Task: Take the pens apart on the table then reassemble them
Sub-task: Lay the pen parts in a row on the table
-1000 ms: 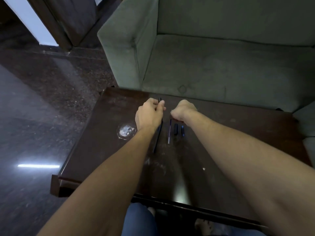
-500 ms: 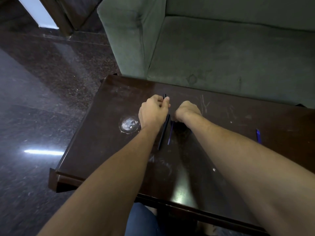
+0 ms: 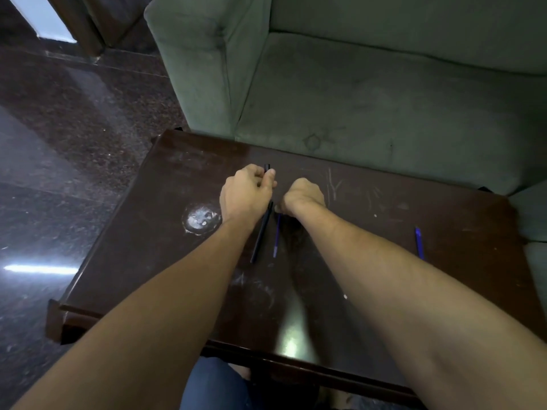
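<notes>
My left hand (image 3: 244,195) is closed around a short black pen piece (image 3: 267,167) that sticks up past my thumb and fingers. Just below its heel a long black pen barrel (image 3: 261,233) lies on the dark wooden table (image 3: 384,208). A thin blue refill (image 3: 277,236) lies right beside the barrel. My right hand (image 3: 303,193) is curled into a fist, knuckles down at the refill's top end; what its fingers hold is hidden. Another blue pen (image 3: 419,243) lies at the right, partly behind my right forearm.
A white smudge (image 3: 202,218) marks the table left of my left hand. A green sofa (image 3: 370,93) stands right behind the table's far edge. Dark polished floor (image 3: 59,161) lies to the left. My knee (image 3: 216,386) shows under the near edge.
The view has shifted, bringing the blue pen at the right into sight. Both hands stay close together over the same spot, the left still gripping the black piece.
</notes>
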